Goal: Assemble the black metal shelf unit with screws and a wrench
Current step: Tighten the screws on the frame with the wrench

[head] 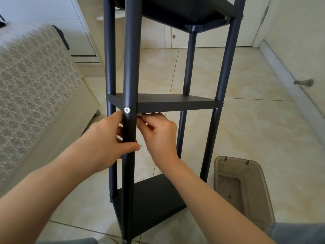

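Note:
The black metal shelf unit (175, 103) stands upright on the tiled floor, with three boards between four round posts. A silver screw (127, 110) sits in the near post (130, 67) at the middle board. My left hand (107, 138) grips that post just below the screw, thumb across its front. My right hand (158, 131) is right of the post, under the middle board's front edge, fingers curled and pinching something small that I cannot make out. A tiny silvery bit (141, 146) shows by my left thumb tip.
A sofa with a patterned cover (35, 81) fills the left side. A translucent brown plastic bin (241, 189) stands on the floor at the lower right. White cabinets and a door frame line the back; a wall with a door stopper (304, 83) runs on the right.

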Demonstrator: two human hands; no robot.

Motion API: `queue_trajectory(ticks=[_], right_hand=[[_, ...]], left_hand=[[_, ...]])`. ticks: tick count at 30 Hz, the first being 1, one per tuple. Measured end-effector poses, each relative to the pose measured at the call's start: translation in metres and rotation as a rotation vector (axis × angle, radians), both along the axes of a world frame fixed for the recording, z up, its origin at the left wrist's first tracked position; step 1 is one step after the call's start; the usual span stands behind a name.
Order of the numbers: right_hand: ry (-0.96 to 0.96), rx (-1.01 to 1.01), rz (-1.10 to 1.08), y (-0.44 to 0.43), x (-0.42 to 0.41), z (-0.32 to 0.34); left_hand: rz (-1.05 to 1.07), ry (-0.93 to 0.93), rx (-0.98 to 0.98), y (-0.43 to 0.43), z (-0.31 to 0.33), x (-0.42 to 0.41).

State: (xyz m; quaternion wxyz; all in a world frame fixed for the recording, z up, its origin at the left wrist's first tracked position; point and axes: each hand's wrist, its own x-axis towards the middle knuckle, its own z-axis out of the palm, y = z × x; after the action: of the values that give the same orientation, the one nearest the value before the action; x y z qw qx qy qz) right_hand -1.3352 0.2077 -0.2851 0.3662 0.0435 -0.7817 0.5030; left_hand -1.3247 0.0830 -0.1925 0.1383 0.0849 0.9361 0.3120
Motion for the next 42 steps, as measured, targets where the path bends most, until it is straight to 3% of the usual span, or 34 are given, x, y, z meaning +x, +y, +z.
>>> queue_trajectory(ticks=[12,29,42], right_hand=[[0.103,-0.124,-0.081,-0.016,-0.019,-0.012],[-0.435,-0.134,0.35,0.01,-0.001,0.005],[-0.394,-0.055,0.31,0.017,0.002,0.02]], left_hand=[[-0.011,-0.003,0.028,-0.001,-0.002,-0.001],[0.001,-0.024,0.068,-0.009,-0.005,-0.009],[0.021,-0.023,0.062,-0.012,-0.006,-0.015]])
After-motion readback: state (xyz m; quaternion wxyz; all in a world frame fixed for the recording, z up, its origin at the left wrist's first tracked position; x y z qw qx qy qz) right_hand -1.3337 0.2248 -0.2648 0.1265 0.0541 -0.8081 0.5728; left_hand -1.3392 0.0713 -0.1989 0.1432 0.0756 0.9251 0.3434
